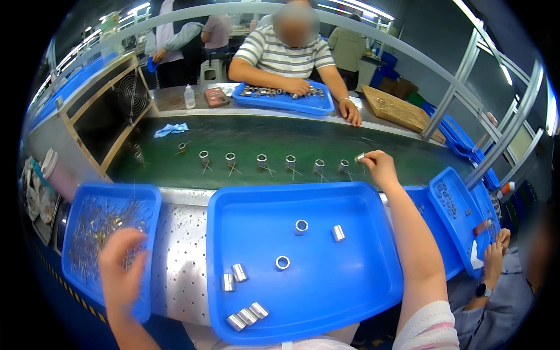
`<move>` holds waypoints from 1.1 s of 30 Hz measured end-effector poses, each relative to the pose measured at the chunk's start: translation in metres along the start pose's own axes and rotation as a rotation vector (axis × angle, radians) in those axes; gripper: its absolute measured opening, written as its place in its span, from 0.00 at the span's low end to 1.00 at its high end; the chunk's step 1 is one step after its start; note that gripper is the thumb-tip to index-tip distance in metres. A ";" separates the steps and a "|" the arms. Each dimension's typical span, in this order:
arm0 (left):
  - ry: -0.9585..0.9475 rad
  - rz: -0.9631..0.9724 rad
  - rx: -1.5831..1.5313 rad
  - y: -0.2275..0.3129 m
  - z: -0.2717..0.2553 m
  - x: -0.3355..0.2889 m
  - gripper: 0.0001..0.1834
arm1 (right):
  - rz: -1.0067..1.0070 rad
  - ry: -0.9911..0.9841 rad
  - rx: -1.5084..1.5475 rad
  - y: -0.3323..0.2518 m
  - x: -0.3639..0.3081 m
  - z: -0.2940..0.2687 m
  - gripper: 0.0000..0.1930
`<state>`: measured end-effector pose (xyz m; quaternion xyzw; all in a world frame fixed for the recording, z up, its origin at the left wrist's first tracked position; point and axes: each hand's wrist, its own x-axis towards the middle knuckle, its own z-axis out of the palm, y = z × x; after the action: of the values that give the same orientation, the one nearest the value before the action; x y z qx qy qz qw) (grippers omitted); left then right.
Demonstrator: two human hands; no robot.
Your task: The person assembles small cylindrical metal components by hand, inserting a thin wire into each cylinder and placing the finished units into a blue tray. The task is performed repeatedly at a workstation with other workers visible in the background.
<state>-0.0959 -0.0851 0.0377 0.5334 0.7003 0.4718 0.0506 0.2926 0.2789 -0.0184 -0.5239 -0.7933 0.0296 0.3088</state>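
Observation:
My right hand [379,167] reaches over the green conveyor belt [251,131], its fingers pinched on a short silver metal sleeve [360,157]. To its left, several similar sleeves stand in a row on the belt, such as one sleeve [290,160], each with thin wire legs at its base. Over the left blue tray [153,219] is my left hand [123,262], somewhat blurred, its fingers curved and apart from the thumb. Beneath it lies a tangle of thin metal wire pieces [96,233]. Nothing shows between the left fingers.
A large blue tray [350,291] in front of me holds several loose sleeves. Across the belt, a person in a striped shirt [286,55] has a hand in a blue tray of parts [280,99]. A blue cloth [171,130] lies on the belt. Another person's hands [496,251] are at right.

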 end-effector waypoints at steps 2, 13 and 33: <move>-0.125 -0.074 -0.263 0.021 0.023 -0.007 0.12 | 0.088 -0.074 0.360 -0.041 -0.015 -0.015 0.06; -0.702 -0.349 -1.160 0.065 0.117 -0.003 0.17 | -0.345 -0.284 0.767 -0.184 -0.138 -0.063 0.08; -0.613 -0.322 -1.126 0.062 0.127 -0.013 0.18 | -0.155 -0.422 1.042 -0.184 -0.160 -0.052 0.06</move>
<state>0.0261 -0.0186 0.0068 0.4244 0.3715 0.5793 0.5885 0.2119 0.0460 0.0186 -0.2252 -0.7545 0.4987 0.3624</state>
